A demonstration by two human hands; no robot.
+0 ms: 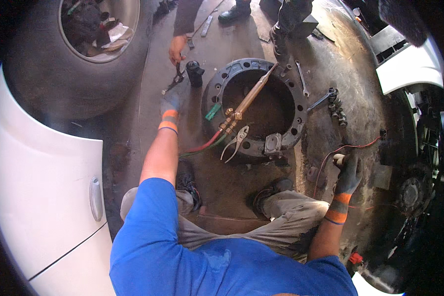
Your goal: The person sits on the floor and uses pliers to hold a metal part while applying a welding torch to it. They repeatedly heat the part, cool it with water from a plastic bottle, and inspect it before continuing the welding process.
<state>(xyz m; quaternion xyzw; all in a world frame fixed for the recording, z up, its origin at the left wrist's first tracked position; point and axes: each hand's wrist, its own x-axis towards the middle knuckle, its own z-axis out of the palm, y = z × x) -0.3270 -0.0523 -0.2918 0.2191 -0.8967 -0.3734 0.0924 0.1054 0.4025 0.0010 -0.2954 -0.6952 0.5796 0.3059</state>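
1. Left hand (171,104), gloved, stretched forward, closed on the lower end of a dark wrench (174,80); another person's hand (176,48) holds its upper end
2. Right hand (348,173), gloved, gripping a pale handle (338,159) beside a red wire (352,146)
3. Round metal hub (254,106) on the floor, brass torch (246,101) and pliers (236,143) lying across it

Dull dark cast metal on the wheel hub (254,106), pitted and greasy at its rim. Across it lies the brass torch (249,98), warm and faintly shiny, and the pliers (236,143) at the hub's near edge gleam as bare steel. Knit cloth gloves, grey with orange cuffs, cover the left hand (171,106) and right hand (348,175). Beyond the hub, matt black rubber tyre (49,74).
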